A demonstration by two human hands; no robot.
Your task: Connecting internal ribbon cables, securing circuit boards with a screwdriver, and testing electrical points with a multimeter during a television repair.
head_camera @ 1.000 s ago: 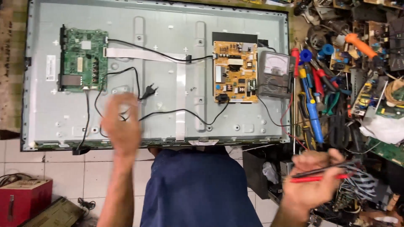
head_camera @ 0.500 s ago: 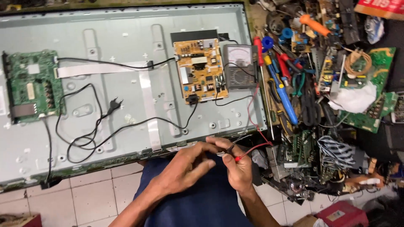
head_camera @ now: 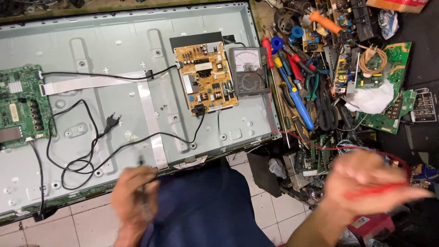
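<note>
Hands: I see the left hand (head_camera: 133,195) closed on a black probe (head_camera: 141,176) at the panel's near edge; the right hand (head_camera: 366,183), blurred, grips a red probe (head_camera: 376,191) out over the clutter.
Meter: analog multimeter (head_camera: 247,71) rests on the metal back panel (head_camera: 114,45), just beside the yellow power board (head_camera: 205,77).
Risk, lead: I judge the red lead (head_camera: 315,145) could snag in the tool pile (head_camera: 311,87) and drag the meter.
Risk, probes: a slipped tip may bridge board contacts.
</note>
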